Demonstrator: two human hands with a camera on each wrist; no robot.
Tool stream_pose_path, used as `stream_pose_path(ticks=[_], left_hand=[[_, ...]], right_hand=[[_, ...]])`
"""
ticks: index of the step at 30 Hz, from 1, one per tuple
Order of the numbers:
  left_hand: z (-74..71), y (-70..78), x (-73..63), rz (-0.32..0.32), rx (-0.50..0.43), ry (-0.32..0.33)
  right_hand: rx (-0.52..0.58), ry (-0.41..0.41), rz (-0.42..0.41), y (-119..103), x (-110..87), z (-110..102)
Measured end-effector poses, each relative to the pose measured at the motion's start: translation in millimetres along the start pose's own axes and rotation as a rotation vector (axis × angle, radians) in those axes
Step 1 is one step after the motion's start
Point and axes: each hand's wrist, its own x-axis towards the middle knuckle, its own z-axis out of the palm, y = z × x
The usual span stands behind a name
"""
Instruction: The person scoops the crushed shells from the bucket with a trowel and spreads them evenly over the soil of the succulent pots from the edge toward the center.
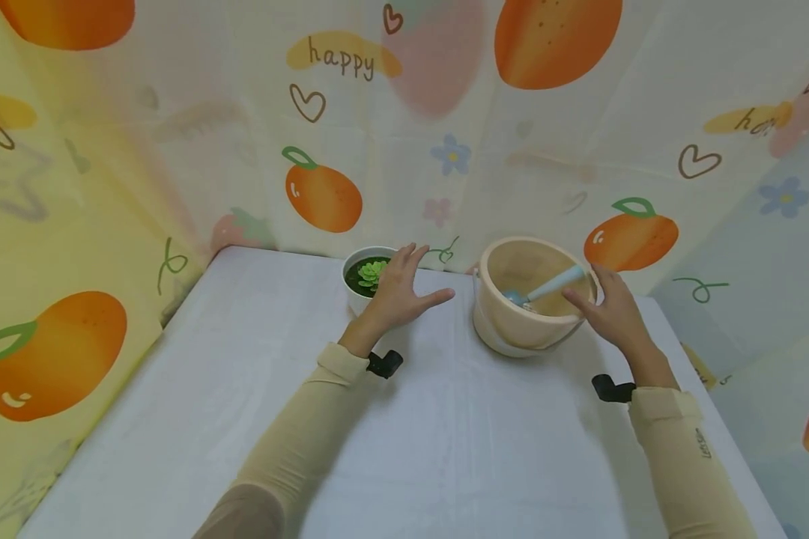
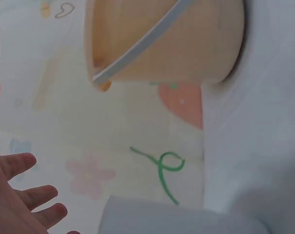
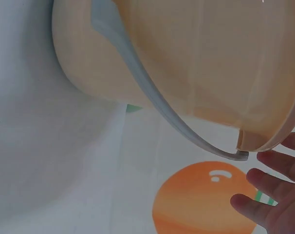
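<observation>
A cream bucket [image 1: 505, 326] with a grey handle [image 3: 152, 95] stands upright at the back right of the table. Inside it leans a light blue tool [image 1: 556, 283] with a long handle; its lower end is partly hidden. My right hand [image 1: 613, 311] is at the bucket's right rim, thumb and fingers spread; whether it touches the rim I cannot tell. To the bucket's left, a white pot [image 1: 357, 301] holds a green succulent [image 1: 371, 274]. My left hand [image 1: 398, 292] is spread beside this pot, partly covering it in the head view, with nothing held.
A white cloth [image 1: 445, 449] covers the table. Behind and at both sides hang sheets [image 1: 391, 187] printed with fruit, hearts and flowers, close to the table's back edge. A black wrist device [image 1: 386, 364] sits on the left wrist, another [image 1: 612, 389] on the right.
</observation>
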Motion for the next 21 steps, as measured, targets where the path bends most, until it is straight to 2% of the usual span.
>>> stream_pose_path(ticks=[4,12,21], left_hand=[[12.0,5.4,1.0,0.012,-0.008,-0.018],[26.9,10.7,3.9,0.057,-0.038,-0.041],[42.6,21.8,9.3,0.018,-0.045,-0.093]], right_hand=[[0.011,0.009,0.008,-2,2.6,-3],[0.017,-0.016,0.027,-3,7.2,-3],[0.004,-0.036,0.044,-6,10.8,-4]])
